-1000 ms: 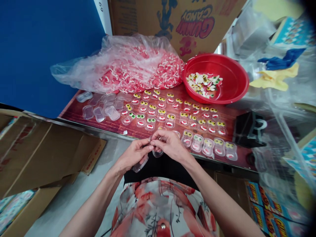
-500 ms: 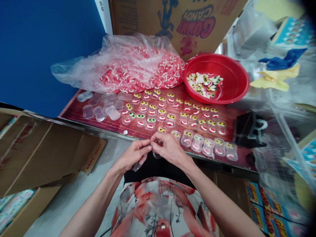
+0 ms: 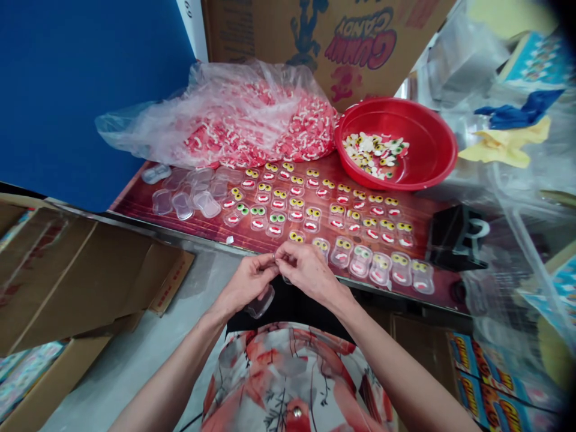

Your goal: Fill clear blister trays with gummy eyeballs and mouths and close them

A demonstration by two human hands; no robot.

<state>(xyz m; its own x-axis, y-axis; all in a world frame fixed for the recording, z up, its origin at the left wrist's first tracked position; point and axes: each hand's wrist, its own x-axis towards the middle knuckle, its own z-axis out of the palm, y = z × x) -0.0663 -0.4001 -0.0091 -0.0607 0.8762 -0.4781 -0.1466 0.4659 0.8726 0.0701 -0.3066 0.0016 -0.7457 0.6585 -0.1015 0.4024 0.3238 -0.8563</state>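
My left hand (image 3: 245, 287) and my right hand (image 3: 309, 271) meet fingertip to fingertip just below the table's near edge, both pinching small clear plastic cases (image 3: 261, 305). One case hangs under my left palm. On the red-brown table (image 3: 135, 207) lie rows of filled cases (image 3: 342, 225), each with yellow or green gummy eyes and a red mouth. A few empty cases (image 3: 193, 195) sit at the left.
A clear bag of red-and-white gummies (image 3: 252, 123) lies at the back. A red bowl (image 3: 432, 147) holds loose eye gummies. A "Gummy Candy" carton (image 3: 324, 42) stands behind. A black holder (image 3: 454, 237) sits right, flattened cardboard (image 3: 81, 276) left, a blue panel (image 3: 81, 90) far left.
My hands stay together at the table edge with small finger movements. The clear case under my left hand has shifted slightly lower. The view has nudged a little.
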